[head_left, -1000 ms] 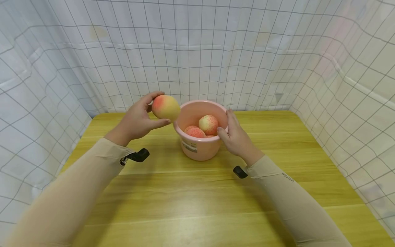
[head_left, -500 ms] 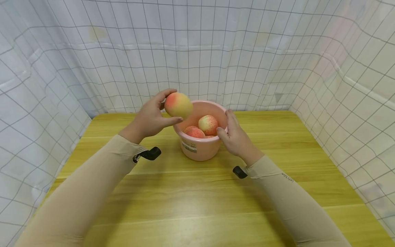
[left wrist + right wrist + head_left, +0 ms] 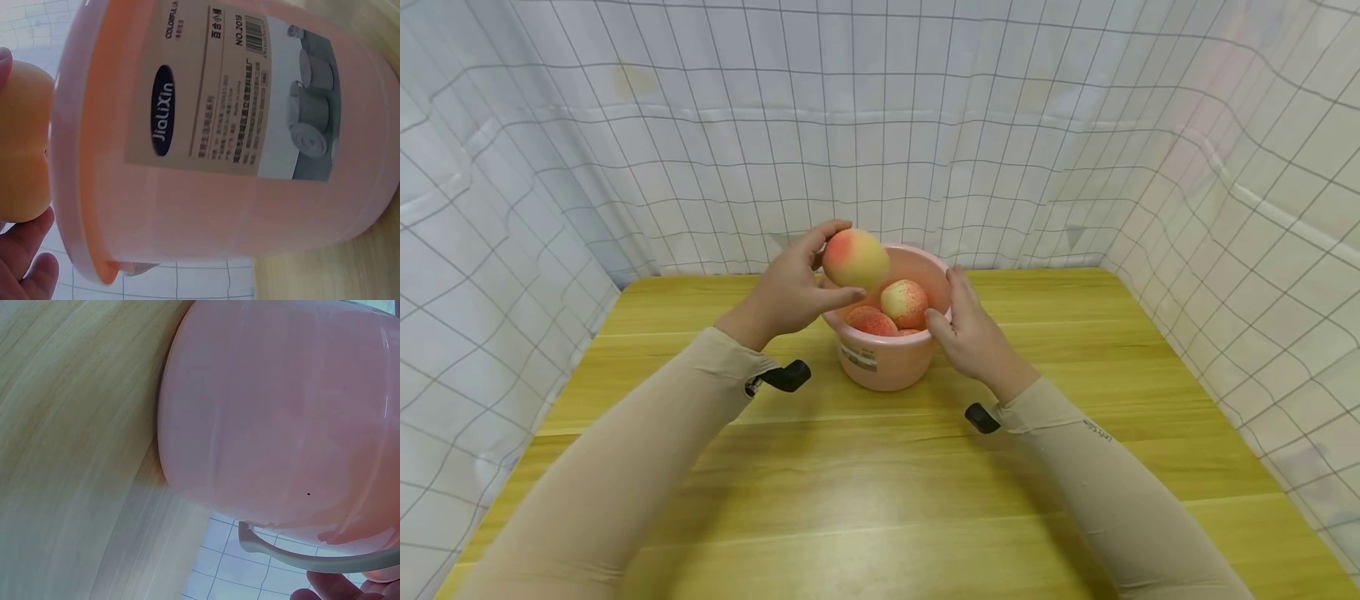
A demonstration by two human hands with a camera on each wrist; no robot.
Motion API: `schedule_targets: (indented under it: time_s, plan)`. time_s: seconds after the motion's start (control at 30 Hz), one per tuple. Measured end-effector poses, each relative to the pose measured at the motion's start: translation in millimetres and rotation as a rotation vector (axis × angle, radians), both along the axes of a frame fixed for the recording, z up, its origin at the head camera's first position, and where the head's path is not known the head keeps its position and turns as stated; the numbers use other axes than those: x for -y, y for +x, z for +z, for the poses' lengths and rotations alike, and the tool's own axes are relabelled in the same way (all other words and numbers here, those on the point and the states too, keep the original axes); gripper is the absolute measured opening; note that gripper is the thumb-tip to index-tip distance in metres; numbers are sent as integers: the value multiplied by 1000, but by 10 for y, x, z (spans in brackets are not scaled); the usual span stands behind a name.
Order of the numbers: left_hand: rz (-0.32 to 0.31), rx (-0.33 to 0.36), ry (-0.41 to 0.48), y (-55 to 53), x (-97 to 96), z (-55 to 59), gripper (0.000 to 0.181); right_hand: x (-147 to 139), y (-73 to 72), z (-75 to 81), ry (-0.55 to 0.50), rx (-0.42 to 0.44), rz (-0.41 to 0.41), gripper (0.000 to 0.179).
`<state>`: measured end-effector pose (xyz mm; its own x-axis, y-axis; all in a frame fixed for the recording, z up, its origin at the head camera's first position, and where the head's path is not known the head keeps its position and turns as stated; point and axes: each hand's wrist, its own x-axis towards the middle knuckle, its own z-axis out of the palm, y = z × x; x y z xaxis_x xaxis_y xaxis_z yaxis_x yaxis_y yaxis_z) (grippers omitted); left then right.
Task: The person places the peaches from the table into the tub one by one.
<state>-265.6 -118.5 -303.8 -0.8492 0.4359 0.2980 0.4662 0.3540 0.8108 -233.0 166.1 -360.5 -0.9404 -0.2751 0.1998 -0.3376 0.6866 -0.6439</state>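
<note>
My left hand holds a yellow peach with a red blush, thumb below it and fingers behind. This peach is over the left part of a pink plastic bucket. Inside the bucket lie several more peaches, among them a speckled pale one and a redder one. At the bucket's right side, my right hand grips the rim, thumb at the front. In the left wrist view the held peach shows beside the rim. A pale bucket handle appears near my right fingers in the right wrist view.
The bucket stands upright on a wood-grain table, near its back edge. A white curtain with a dark grid encloses the back and both sides. A printed label is stuck on the bucket's wall.
My left hand has carried its peach rightward, from beside the bucket's left rim to over the opening. The right hand and the bucket have stayed in place.
</note>
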Motion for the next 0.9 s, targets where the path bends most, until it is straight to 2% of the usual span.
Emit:
schedule_targets:
  time_s: [0.2, 0.5, 0.9]
  plan:
    - [-36, 22, 46, -4, -73, -29, 86, -3, -2, -2, 1, -2, 3, 81]
    - [-27, 0, 7, -13, -127, -72, 90, -6, 4, 4, 0, 0, 1, 81]
    - [-27, -1, -22, 17, -180, -69, 89, -7, 0, 8, 4, 6, 2, 82]
